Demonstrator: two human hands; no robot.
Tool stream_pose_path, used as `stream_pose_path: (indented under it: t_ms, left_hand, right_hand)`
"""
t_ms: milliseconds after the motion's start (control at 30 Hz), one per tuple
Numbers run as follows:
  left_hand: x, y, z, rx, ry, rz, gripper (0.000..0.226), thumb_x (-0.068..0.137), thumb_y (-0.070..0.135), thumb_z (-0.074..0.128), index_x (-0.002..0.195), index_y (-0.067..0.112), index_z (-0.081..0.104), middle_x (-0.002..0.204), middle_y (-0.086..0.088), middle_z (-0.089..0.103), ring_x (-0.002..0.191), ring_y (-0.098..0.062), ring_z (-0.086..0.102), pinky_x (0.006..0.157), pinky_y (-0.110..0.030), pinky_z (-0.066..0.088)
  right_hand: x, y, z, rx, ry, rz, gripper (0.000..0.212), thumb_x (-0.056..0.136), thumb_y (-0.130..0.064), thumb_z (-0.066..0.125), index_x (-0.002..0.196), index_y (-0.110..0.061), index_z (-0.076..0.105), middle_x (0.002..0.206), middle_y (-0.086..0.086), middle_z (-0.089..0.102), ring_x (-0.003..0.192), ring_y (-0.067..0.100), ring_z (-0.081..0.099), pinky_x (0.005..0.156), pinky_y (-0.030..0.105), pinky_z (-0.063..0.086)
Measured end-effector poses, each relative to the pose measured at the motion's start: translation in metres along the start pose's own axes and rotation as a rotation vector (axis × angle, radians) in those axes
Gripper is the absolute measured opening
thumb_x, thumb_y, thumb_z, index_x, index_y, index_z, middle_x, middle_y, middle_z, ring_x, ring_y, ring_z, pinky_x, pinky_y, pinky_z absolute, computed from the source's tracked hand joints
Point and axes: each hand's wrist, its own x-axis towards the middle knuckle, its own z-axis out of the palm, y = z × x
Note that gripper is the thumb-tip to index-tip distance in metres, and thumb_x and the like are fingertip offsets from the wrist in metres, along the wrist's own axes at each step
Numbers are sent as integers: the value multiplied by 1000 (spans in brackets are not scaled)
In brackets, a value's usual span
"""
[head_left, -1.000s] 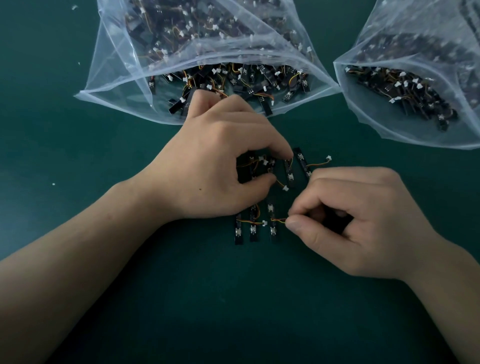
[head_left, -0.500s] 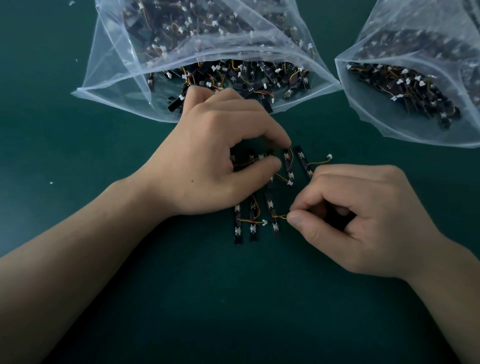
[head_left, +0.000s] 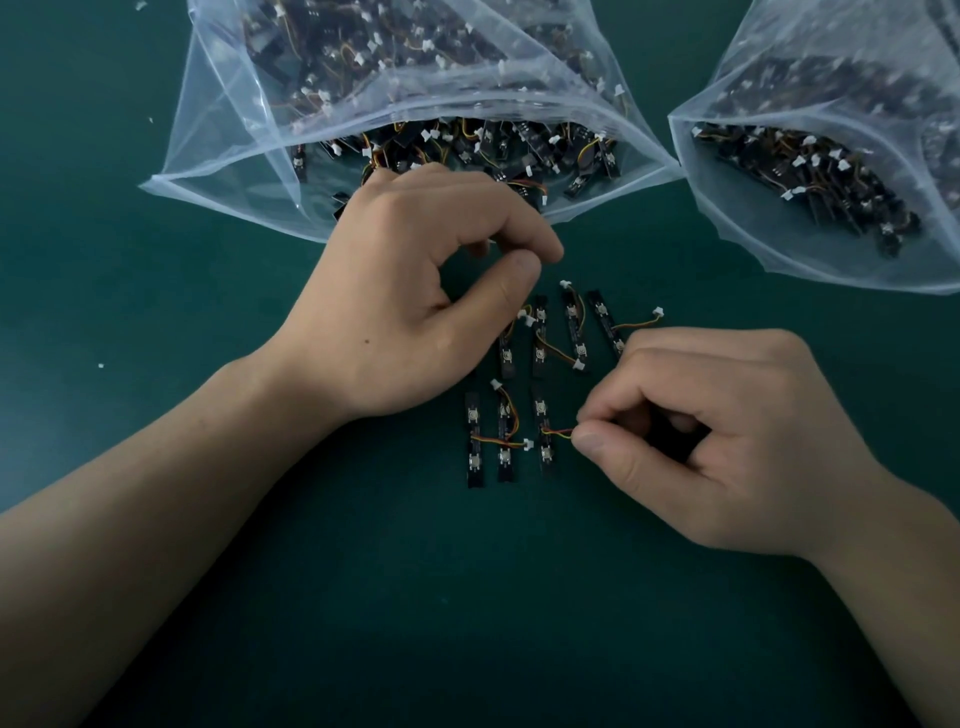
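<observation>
Several small black circuit strips (head_left: 540, 338) with orange-yellow wires and white plugs lie in two rows on the green table. My right hand (head_left: 727, 441) pinches the wire end (head_left: 558, 431) of the rightmost strip (head_left: 543, 428) in the near row, thumb against forefinger. My left hand (head_left: 415, 296) hovers over the left of the far row, fingers curled with thumb and forefinger tips close together; nothing shows between them. It hides part of the far row.
An open clear plastic bag (head_left: 234, 171) full of the same strips lies behind my left hand, its mouth toward me. A second such bag (head_left: 779, 249) lies at the back right. Tiny white flecks (head_left: 100, 365) dot the table on the left.
My left hand has lifted off the far row of strips and drawn back toward the bag, uncovering them. My right hand has kept its pinch on the wire.
</observation>
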Motion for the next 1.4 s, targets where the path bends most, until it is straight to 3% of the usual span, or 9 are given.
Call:
stream_pose_path:
  t_ms: [267,433,600,700,833,967,1133,1300,1400]
  left_hand:
    - [0,0,-1,3,3,3,16,97,9,64,103,11,79,92,7,73,88,-17,67,89,-43,51]
    - [0,0,-1,0,32,-3,17,96,6,63,101,11,79,89,2,73,87,-18,66,86,-36,51]
    - [1,1,-1,0,59,-23,18,95,3,63,100,9,79,90,7,72,87,-12,65,84,-21,47]
    - [1,2,-1,-2,48,-10,18,94,3,64,100,10,79,89,5,72,87,-14,65,85,-24,48]
    - [0,2,-2,4,17,41,16,92,6,65,99,9,79,92,5,72,88,-18,65,89,-39,50]
    - [0,1,-2,6,-31,120,16,88,7,65,97,11,78,93,3,73,90,-24,67,89,-53,48]
    - [-1,-1,-1,0,-16,149,16,86,4,66,94,10,78,91,1,73,88,-27,68,87,-55,47]
    - [-2,0,-3,-11,-33,194,17,88,11,63,95,10,78,88,0,73,84,-30,65,83,-58,46]
    - [-3,2,-4,-8,-56,233,20,92,24,63,98,12,78,82,7,70,79,-21,61,83,-54,44]
  right_hand:
    - [0,0,0,41,49,-1,18,94,-23,69,79,-14,74,71,-10,59,63,3,50,58,21,38]
    - [2,-1,2,22,184,24,23,97,-15,67,75,-10,73,71,-3,65,64,11,59,58,26,42]
    - [6,2,0,-85,322,147,8,95,-11,68,101,-8,73,98,2,67,92,16,63,85,22,45]
    - [6,2,-2,-85,292,125,10,92,-10,69,101,-8,73,107,7,66,103,23,63,96,30,45]
    - [5,-6,-1,-154,154,-22,14,92,-27,72,86,-14,75,113,5,67,107,26,61,97,46,40]
    - [5,-12,0,-224,32,-75,19,90,-38,73,83,-21,76,123,2,65,116,25,58,99,43,33]
    - [6,-13,2,-307,-48,-42,12,86,-35,73,85,-22,73,137,3,61,131,28,50,106,41,25]
    - [6,-14,4,-289,59,-51,13,88,-28,67,77,-21,68,133,0,64,128,23,51,105,35,23]
    - [6,-13,3,-283,156,-62,13,88,-26,66,77,-19,67,125,-1,67,122,22,52,104,32,23]
